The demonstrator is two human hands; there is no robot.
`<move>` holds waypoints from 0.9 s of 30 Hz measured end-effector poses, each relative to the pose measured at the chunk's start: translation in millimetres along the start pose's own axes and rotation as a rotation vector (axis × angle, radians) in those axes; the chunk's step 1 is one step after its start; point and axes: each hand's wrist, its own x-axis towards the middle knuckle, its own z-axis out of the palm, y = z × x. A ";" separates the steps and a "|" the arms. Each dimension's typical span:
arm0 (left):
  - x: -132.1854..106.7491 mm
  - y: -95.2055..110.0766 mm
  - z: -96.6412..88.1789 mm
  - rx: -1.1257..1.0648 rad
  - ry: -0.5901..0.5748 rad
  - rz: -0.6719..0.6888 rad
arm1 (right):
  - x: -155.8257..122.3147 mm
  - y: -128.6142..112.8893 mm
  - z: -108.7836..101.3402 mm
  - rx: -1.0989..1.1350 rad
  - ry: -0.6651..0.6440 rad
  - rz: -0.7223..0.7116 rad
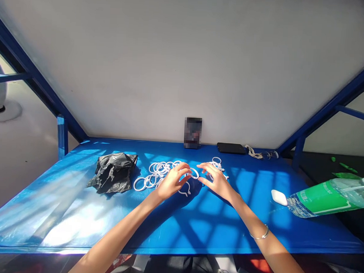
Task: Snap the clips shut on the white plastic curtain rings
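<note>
My left hand (174,181) pinches a white plastic ring (197,174) between thumb and fingers, just above the blue table. Close on its right is my right hand (216,181), thumb and fingers apart, with nothing visible between them. A loose pile of white rings (155,176) lies beside and partly behind my left hand. One open ring (188,189) with a small clasp rests below that hand. Behind my right hand is a smaller group of white rings (217,162), partly hidden by its fingers.
A crumpled black plastic bag (115,174) sits at the left of the blue table (195,237). Along the back are a blurred dark upright object (192,133), a black phone (231,148) and glasses (268,155). A white case (278,197) and green-labelled bottle (330,198) lie right.
</note>
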 end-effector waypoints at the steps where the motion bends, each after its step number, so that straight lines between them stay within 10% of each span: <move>1: -0.6 2.2 3.1 -0.021 -0.012 0.021 | -0.8 -1.6 4.5 0.021 -0.022 -0.002; 15: -1.6 23.3 8.5 -0.268 0.104 -0.117 | -2.6 -17.1 15.8 0.366 0.015 0.086; 27: -2.6 23.8 19.2 -0.466 -0.014 -0.293 | -5.5 -21.3 18.9 0.481 0.174 0.032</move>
